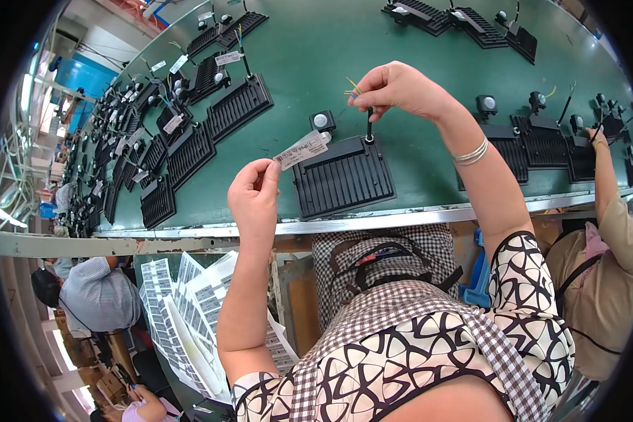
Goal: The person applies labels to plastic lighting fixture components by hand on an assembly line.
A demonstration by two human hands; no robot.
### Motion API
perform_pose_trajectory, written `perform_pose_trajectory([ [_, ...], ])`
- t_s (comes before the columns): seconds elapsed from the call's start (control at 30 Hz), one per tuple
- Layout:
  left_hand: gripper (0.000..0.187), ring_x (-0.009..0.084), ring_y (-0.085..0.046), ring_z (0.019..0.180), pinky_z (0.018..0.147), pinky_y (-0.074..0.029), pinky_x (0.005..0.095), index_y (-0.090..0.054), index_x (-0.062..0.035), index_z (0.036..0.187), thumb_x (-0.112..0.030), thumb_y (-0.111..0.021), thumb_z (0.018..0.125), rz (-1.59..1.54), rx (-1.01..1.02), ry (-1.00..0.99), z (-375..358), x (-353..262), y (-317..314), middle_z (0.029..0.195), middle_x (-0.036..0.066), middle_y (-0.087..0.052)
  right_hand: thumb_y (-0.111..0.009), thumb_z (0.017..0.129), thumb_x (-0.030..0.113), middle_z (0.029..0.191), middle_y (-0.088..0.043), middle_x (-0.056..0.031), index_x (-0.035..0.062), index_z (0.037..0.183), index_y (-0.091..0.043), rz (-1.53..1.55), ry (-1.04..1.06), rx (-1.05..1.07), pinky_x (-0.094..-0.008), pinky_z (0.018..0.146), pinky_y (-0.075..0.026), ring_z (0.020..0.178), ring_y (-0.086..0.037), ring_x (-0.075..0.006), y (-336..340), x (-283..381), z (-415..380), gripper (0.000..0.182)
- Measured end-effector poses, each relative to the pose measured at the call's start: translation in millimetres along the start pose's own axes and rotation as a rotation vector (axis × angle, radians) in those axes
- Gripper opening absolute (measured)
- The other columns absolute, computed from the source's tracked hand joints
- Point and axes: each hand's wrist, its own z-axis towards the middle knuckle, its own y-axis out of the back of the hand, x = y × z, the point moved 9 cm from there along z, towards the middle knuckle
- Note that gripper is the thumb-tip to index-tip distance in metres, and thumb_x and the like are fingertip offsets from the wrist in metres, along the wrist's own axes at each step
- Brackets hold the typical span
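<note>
My left hand (255,193) pinches one end of a printed white label (302,150) between thumb and fingertips. The label slants up to the right over the upper left corner of a black finned floodlight (344,184), which lies on the green table just ahead of me. At its far side sits a small sensor (322,122) with a white dome. My right hand (402,90) has its fingers closed on the upper end of the black cable (370,126) rising from the floodlight. Coloured wire ends (352,90) stick out beyond those fingertips.
Rows of similar floodlights (240,107), several with labels on their cables, cover the green table (288,70) on the left. More units (545,143) lie at the right, where a co-worker's hand (596,136) reaches in. Label sheets (190,316) are below left of the table edge.
</note>
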Motion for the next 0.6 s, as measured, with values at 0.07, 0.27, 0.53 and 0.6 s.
perform_pose_trajectory([
  [0.07,0.016,0.005,-0.051,0.061,0.055,-0.04,0.0195,-0.068,0.0012,0.094,-0.015,-0.066,0.094,0.005,0.013,0.007,1.9,2.1,-1.0,0.073,-0.001,-0.058,-0.074,0.086,0.017,0.075,-0.064,-0.0024,-0.0017,0.087,-0.069,0.079,-0.039,0.072,-0.0224,0.057,-0.052,0.065,-0.06,-0.0079,-2.1,-8.7,0.4,0.02],
  [0.27,0.017,0.0049,-0.053,0.061,0.056,-0.042,0.0186,-0.068,0.0016,0.096,-0.015,-0.066,0.094,-0.059,0.004,-0.005,12.1,-2.5,-8.7,0.074,0.0,-0.06,-0.071,0.089,0.015,0.079,-0.066,-0.0036,-0.0028,0.099,-0.072,-0.143,0.296,-0.452,-0.0212,0.058,-0.052,0.065,-0.061,-0.0084,-5.3,-2.1,-21.9,0.02],
  [0.53,0.017,0.0039,-0.052,0.063,0.056,-0.041,0.0173,-0.068,0.0005,0.098,-0.017,-0.066,0.094,-0.072,-0.088,-0.089,35.4,-30.1,-9.9,0.075,-0.001,-0.059,-0.069,0.09,0.021,0.076,-0.067,-0.0027,-0.0032,0.095,-0.072,0.151,0.143,-0.317,-0.0226,0.062,-0.051,0.065,-0.061,-0.0074,-44.1,-18.1,-10.4,0.025],
  [0.6,0.017,0.0041,-0.052,0.063,0.057,-0.041,0.0174,-0.068,0.0002,0.097,-0.017,-0.066,0.094,-0.037,-0.098,-0.101,37.7,-29.6,-5.4,0.075,-0.001,-0.059,-0.07,0.09,0.022,0.075,-0.067,-0.0025,-0.003,0.095,-0.073,0.142,0.129,-0.311,-0.0226,0.061,-0.05,0.065,-0.061,-0.0075,-48.6,-17.4,-5.8,0.025],
])
